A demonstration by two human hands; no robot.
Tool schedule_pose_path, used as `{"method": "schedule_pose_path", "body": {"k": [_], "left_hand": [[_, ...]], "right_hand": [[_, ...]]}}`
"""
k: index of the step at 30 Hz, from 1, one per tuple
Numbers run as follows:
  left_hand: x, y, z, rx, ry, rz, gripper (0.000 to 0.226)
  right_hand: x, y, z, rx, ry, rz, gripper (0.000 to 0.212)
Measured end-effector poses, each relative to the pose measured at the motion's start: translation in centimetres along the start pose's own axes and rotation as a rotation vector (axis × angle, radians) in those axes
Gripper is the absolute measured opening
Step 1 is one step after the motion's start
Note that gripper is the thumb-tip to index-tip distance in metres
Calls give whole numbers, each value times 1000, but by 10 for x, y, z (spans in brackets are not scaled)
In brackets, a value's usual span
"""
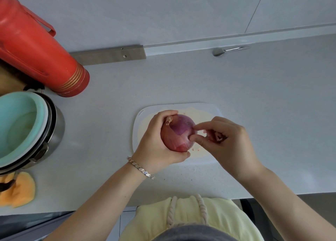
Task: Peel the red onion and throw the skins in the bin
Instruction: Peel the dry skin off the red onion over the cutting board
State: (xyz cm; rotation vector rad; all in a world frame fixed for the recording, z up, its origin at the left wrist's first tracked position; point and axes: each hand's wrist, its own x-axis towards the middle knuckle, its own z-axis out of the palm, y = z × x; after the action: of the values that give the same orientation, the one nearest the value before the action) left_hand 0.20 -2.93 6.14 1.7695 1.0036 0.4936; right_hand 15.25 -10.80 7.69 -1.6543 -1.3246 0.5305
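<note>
My left hand grips a red onion above a white cutting board. The onion's top is bare purple, while papery reddish skin still clings to its lower half, and a dry stem tip pokes out by my left thumb. My right hand pinches at the skin on the onion's right side with thumb and forefinger. Loose skin pieces sit curled in its palm. A few skin crumbs lie on the board under the onion. No bin is visible.
A red thermos lies along the back left. Stacked metal pots with a teal bowl on top stand at the left edge, with an orange cloth beside them. A spoon rests by the wall. The counter's front edge runs near my body.
</note>
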Motion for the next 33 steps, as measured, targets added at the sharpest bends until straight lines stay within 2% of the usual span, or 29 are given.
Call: {"method": "schedule_pose_path", "body": {"k": [5,11,16,19,21,24,33], "left_hand": [[-1,1,-2,54,-35,47,78],[-2,0,-3,100,-86,98,78],[0,-1,-5,102,-106,96,79],[0,0,-5,74,-71,60,79],[1,0,-5,55,-47,34,79],[1,0,-5,59,-35,31,79],[0,1,-1,75,-6,50,80]], "right_hand": [[2,5,-6,6,-72,37,3],[7,6,-13,-50,-271,29,9],[8,5,-16,24,-432,50,16],[3,7,-10,39,-372,-10,18],[-1,7,-7,68,-245,-27,19],[-1,8,-10,171,-56,56,20],[-1,11,-2,104,-32,41,16]]}}
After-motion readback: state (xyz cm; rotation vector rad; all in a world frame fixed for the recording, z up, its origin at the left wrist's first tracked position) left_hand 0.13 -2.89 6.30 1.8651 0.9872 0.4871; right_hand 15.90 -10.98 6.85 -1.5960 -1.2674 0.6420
